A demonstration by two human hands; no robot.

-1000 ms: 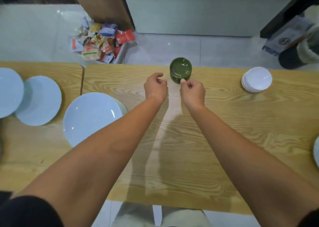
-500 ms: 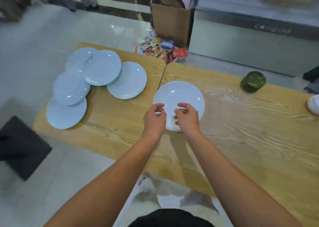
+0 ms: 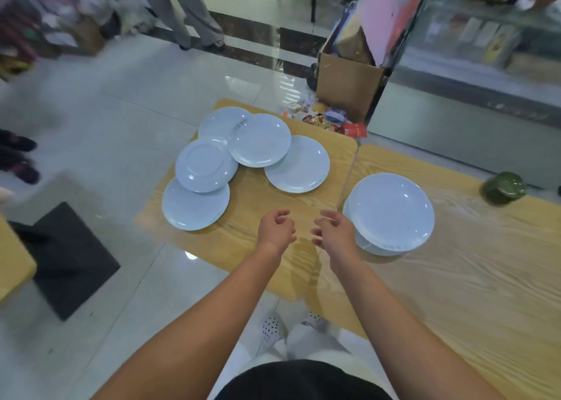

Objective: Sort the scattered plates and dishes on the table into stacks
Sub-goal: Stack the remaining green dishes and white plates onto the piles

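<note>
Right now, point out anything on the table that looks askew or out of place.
One plate lies upside down, overlapping its neighbours in the loose heap at the left. The top plate of the stack at the right sits off-centre.

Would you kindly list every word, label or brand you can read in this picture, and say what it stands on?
Nothing reads clearly.
Lettering on the grey counter: too blurred to read.
Small rim marks on the plates: too small to read.
Print on the snack packets: too small to read.
</note>
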